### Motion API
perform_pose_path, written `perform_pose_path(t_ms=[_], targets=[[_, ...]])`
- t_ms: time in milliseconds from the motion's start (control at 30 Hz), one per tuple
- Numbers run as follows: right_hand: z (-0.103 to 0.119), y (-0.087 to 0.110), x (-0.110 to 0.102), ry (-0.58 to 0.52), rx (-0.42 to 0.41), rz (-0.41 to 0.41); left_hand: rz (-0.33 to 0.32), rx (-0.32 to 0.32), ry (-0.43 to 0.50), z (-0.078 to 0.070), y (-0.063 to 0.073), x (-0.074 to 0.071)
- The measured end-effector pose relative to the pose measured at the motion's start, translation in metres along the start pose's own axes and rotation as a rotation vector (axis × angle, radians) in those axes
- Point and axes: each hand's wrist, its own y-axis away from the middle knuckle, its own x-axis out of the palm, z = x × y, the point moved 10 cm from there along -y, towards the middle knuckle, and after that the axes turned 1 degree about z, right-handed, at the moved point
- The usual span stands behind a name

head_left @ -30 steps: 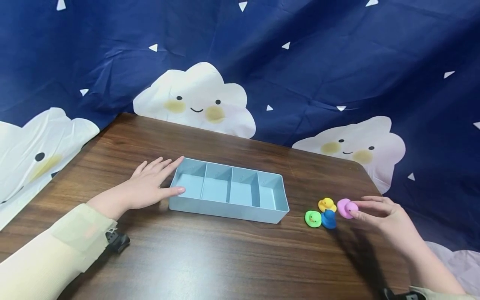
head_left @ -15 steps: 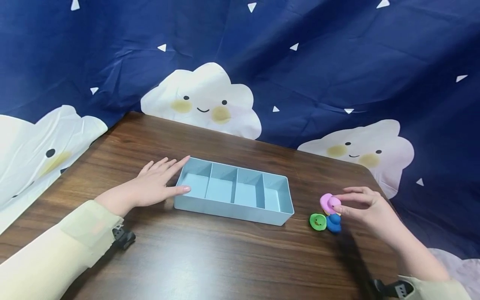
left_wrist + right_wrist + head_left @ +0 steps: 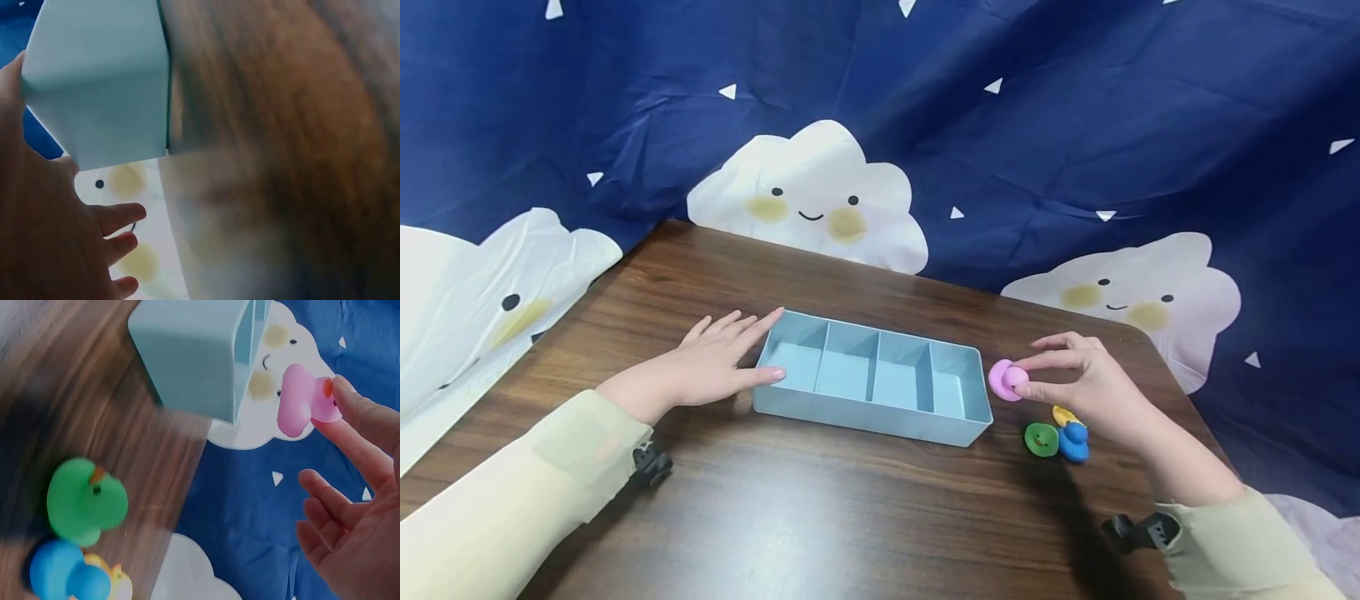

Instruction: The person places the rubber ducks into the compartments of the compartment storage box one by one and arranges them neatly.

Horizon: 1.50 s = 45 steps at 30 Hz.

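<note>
My right hand [image 3: 1093,383] pinches a pink toy duck [image 3: 1006,380] between thumb and finger, just off the right end of a light blue box [image 3: 872,417] with several compartments. In the right wrist view the pink duck [image 3: 297,403] hangs in the air, gripped by its head. My left hand [image 3: 707,367] rests with fingers spread on the box's left end, thumb on the near rim and index finger at the far corner. A green duck [image 3: 1041,439], a blue duck [image 3: 1074,442] and a partly hidden yellow duck [image 3: 1063,416] sit close together below my right hand.
The box stands on a brown wooden table [image 3: 820,508]. Behind it hangs a dark blue curtain [image 3: 1045,150] printed with clouds. A dark strap device [image 3: 1142,532] is on the right wrist, another [image 3: 651,464] on the left.
My right hand has carried the pink duck leftward, over the yellow duck, to beside the box. The left hand stays on the box. The head view has shifted slightly.
</note>
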Motion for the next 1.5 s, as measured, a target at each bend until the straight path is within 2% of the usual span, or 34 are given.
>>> perform_pose_path(t_ms=[467, 633, 867, 1167, 1367, 1500], targets=[[0.041, -0.026, 0.034, -0.053, -0.069, 0.068, 0.092, -0.066, -0.046, 0.005, -0.004, -0.001], [0.064, -0.038, 0.046, -0.076, -0.117, 0.095, 0.098, -0.066, -0.046, 0.006, -0.004, -0.001], [0.095, -0.056, 0.062, -0.078, -0.190, 0.084, 0.104, -0.070, -0.038, 0.007, -0.003, -0.001], [0.116, -0.084, 0.089, -0.160, -0.171, 0.097, 0.112, -0.058, -0.055, 0.007, -0.004, -0.004], [0.130, -0.097, 0.104, -0.189, -0.176, 0.110, 0.138, -0.072, -0.074, 0.011, -0.005, 0.002], [0.142, -0.103, 0.110, -0.192, -0.209, 0.116, 0.108, -0.068, -0.074, 0.012, -0.005, -0.001]])
